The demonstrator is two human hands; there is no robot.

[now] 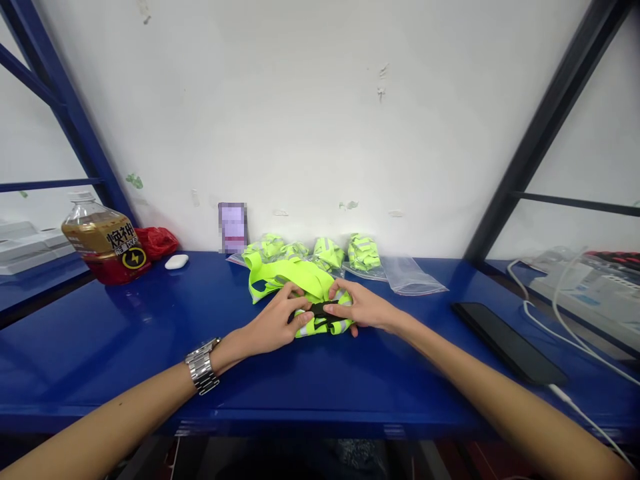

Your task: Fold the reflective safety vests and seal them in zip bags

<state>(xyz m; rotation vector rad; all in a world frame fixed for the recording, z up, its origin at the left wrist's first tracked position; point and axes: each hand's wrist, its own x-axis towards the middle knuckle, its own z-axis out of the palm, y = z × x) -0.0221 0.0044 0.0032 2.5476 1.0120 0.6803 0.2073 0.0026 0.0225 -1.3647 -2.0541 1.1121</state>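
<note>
A neon-yellow reflective strap bundle [303, 277] with grey stripes lies in the middle of the blue table, partly loose at its left. My left hand [277, 320] grips its left side near a black buckle [320, 309], thumb pressed close to it. From the right, my right hand [363, 305] holds the bundle, its thumb on the buckle's right part and its fingers curled behind. The fingers hide part of the buckle, so I cannot tell whether it is fastened.
Several similar folded strap bundles [363, 251] line the wall, beside a clear zip bag [413, 275]. On the left stand a large drink bottle [107, 240], a red plastic bag [157, 241] and a white earphone case [177, 261]. A black phone [507, 341] with a charging cable lies right.
</note>
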